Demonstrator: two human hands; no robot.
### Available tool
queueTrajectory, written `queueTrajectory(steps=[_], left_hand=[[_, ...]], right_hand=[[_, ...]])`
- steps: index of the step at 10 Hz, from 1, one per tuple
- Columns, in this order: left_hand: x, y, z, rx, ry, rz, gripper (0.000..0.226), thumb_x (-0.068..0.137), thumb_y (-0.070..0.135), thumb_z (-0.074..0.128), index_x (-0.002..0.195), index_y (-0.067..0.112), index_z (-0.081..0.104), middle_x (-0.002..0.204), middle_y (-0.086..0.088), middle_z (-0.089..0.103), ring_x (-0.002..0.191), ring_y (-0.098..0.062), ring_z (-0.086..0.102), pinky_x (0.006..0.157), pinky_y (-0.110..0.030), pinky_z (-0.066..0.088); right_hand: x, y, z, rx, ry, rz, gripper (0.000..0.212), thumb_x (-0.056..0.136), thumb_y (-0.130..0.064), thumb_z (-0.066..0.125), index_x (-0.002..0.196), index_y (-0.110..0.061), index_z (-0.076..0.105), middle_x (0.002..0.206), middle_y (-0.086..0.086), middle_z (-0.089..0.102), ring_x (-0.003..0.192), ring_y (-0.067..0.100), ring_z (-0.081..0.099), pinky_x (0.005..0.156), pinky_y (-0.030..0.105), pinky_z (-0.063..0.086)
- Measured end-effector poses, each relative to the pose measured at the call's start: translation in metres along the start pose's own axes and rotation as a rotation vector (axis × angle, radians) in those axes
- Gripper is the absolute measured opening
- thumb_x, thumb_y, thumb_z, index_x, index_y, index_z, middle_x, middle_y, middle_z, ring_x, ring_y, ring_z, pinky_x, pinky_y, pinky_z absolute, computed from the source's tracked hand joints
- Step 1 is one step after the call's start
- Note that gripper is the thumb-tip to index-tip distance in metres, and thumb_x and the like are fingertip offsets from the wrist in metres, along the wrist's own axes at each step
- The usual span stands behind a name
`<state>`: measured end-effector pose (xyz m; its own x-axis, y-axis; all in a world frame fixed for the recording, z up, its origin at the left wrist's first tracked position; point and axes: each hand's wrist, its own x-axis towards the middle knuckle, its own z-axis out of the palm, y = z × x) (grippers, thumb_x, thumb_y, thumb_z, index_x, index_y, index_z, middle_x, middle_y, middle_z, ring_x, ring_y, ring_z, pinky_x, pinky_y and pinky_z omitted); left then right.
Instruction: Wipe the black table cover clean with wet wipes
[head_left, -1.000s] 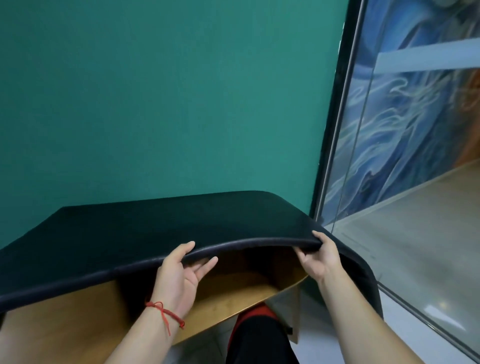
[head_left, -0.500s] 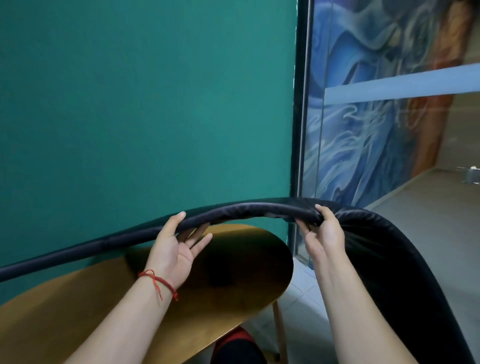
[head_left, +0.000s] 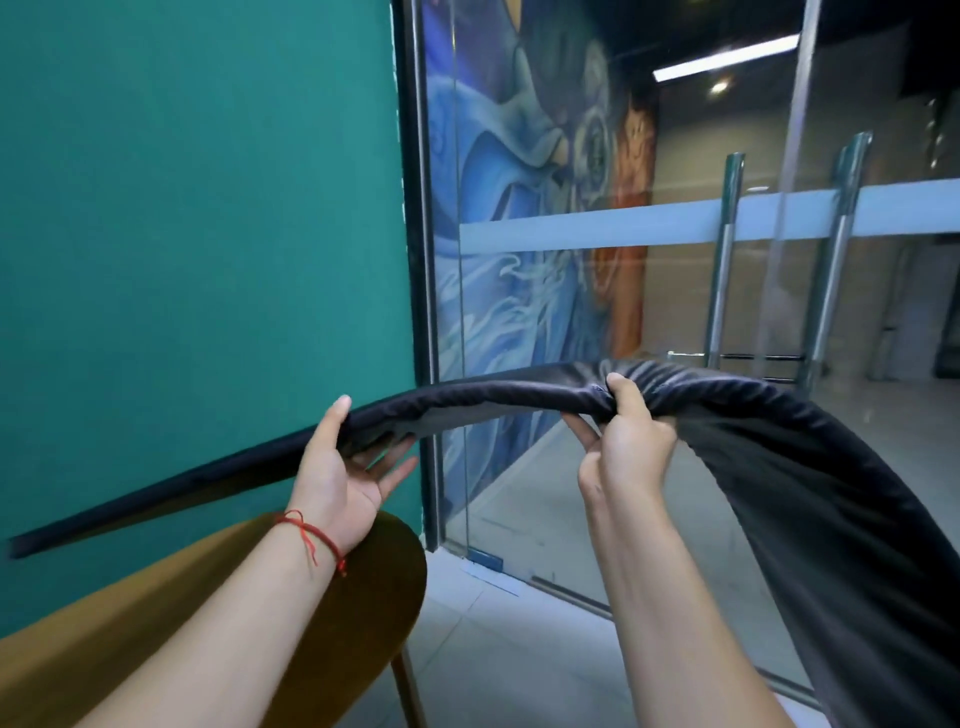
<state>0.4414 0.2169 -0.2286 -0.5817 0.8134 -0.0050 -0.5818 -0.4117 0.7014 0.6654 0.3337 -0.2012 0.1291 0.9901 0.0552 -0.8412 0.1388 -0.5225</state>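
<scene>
The black table cover (head_left: 810, 499) is lifted off the table and hangs in an arc in front of me, its right part drooping toward the floor. My left hand (head_left: 340, 467) holds its rolled edge with the thumb on top and the fingers spread underneath. My right hand (head_left: 626, 441) grips a bunched part of the edge further right, fingers curled round it. The wooden round table (head_left: 384, 587) sits bare below my left forearm. No wet wipes are in view.
A teal wall (head_left: 197, 234) stands close behind the table. To the right is a glass partition (head_left: 571, 291) with a frosted band and metal door handles (head_left: 724, 260), a blue mural behind it. Grey tiled floor (head_left: 519, 654) lies below.
The cover has risen higher off the table and swung right; the wooden top is now fully bare. My view has turned right toward the glass partition.
</scene>
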Motion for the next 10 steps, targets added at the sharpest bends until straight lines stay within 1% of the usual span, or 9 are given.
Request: queueTrajectory(steps=[1, 3, 4, 5, 6, 7, 8, 9, 10], left_hand=[[0.015, -0.032, 0.038, -0.033, -0.049, -0.052, 0.036, 0.096, 0.036, 0.074, 0.123, 0.015, 0.063, 0.113, -0.018, 0.077, 0.104, -0.039, 0.076, 0.092, -0.052, 0.061], [0.062, -0.087, 0.084, -0.071, -0.129, -0.22, 0.005, 0.098, 0.012, 0.06, 0.099, 0.009, 0.056, 0.083, -0.016, 0.077, 0.083, -0.033, 0.078, 0.068, -0.039, 0.065], [0.093, -0.117, 0.091, -0.085, -0.168, -0.299, 0.001, 0.097, 0.006, 0.056, 0.096, 0.005, 0.056, 0.086, -0.017, 0.075, 0.083, -0.034, 0.078, 0.068, -0.038, 0.065], [0.127, -0.153, 0.087, -0.116, -0.182, -0.36, 0.011, 0.095, 0.004, 0.056, 0.106, 0.002, 0.057, 0.1, -0.021, 0.075, 0.094, -0.037, 0.077, 0.08, -0.042, 0.065], [0.157, -0.19, 0.065, -0.092, -0.128, -0.4, 0.027, 0.095, 0.004, 0.061, 0.122, 0.003, 0.058, 0.118, -0.02, 0.073, 0.108, -0.036, 0.075, 0.084, -0.043, 0.065], [0.189, -0.239, 0.032, 0.045, -0.038, -0.467, 0.034, 0.099, 0.01, 0.066, 0.133, 0.008, 0.059, 0.13, -0.015, 0.069, 0.099, -0.028, 0.077, 0.071, -0.036, 0.065], [0.213, -0.276, -0.002, 0.137, 0.008, -0.55, 0.037, 0.102, 0.015, 0.065, 0.137, 0.006, 0.058, 0.139, -0.014, 0.065, 0.105, -0.029, 0.073, 0.064, -0.036, 0.065], [0.234, -0.308, -0.043, 0.372, 0.043, -0.642, 0.058, 0.104, 0.037, 0.063, 0.152, 0.01, 0.045, 0.149, -0.018, 0.055, 0.117, -0.039, 0.069, 0.064, -0.043, 0.065], [0.232, -0.331, -0.08, 0.729, 0.105, -0.772, 0.076, 0.103, 0.054, 0.056, 0.163, 0.015, 0.029, 0.154, -0.024, 0.045, 0.126, -0.046, 0.06, 0.063, -0.049, 0.064]], right_hand=[[0.01, -0.018, -0.009, -0.028, 0.027, -0.108, 0.046, 0.095, -0.004, 0.071, 0.138, -0.009, 0.054, 0.108, 0.012, 0.071, 0.083, 0.018, 0.074, 0.069, 0.053, 0.066], [0.041, -0.042, -0.039, -0.086, 0.118, -0.281, 0.052, 0.095, -0.004, 0.071, 0.141, -0.02, 0.055, 0.128, 0.011, 0.072, 0.102, 0.021, 0.076, 0.067, 0.045, 0.065], [0.06, -0.041, -0.058, -0.123, 0.156, -0.353, 0.058, 0.092, -0.008, 0.073, 0.144, -0.024, 0.053, 0.132, 0.011, 0.07, 0.113, 0.026, 0.074, 0.071, 0.049, 0.066], [0.083, -0.028, -0.081, -0.174, 0.208, -0.377, 0.064, 0.092, -0.011, 0.074, 0.148, -0.024, 0.048, 0.133, 0.01, 0.069, 0.114, 0.024, 0.073, 0.073, 0.05, 0.067], [0.104, -0.001, -0.116, -0.193, 0.254, -0.325, 0.062, 0.095, -0.012, 0.073, 0.15, -0.023, 0.046, 0.134, 0.007, 0.068, 0.113, 0.02, 0.073, 0.074, 0.048, 0.067], [0.133, 0.042, -0.162, -0.24, 0.368, -0.195, 0.048, 0.099, -0.009, 0.069, 0.142, -0.018, 0.05, 0.128, 0.005, 0.071, 0.109, 0.019, 0.075, 0.076, 0.047, 0.067], [0.159, 0.082, -0.206, -0.267, 0.443, -0.067, 0.042, 0.1, -0.007, 0.068, 0.139, -0.007, 0.051, 0.131, 0.016, 0.07, 0.104, 0.022, 0.076, 0.076, 0.049, 0.066], [0.185, 0.121, -0.257, -0.282, 0.451, 0.154, 0.037, 0.101, -0.008, 0.069, 0.134, -0.003, 0.053, 0.134, 0.026, 0.065, 0.106, 0.03, 0.074, 0.07, 0.047, 0.065], [0.184, 0.157, -0.295, -0.408, 0.393, 0.483, 0.016, 0.106, -0.015, 0.064, 0.118, -0.017, 0.055, 0.141, 0.017, 0.061, 0.116, 0.039, 0.068, 0.067, 0.049, 0.065]])
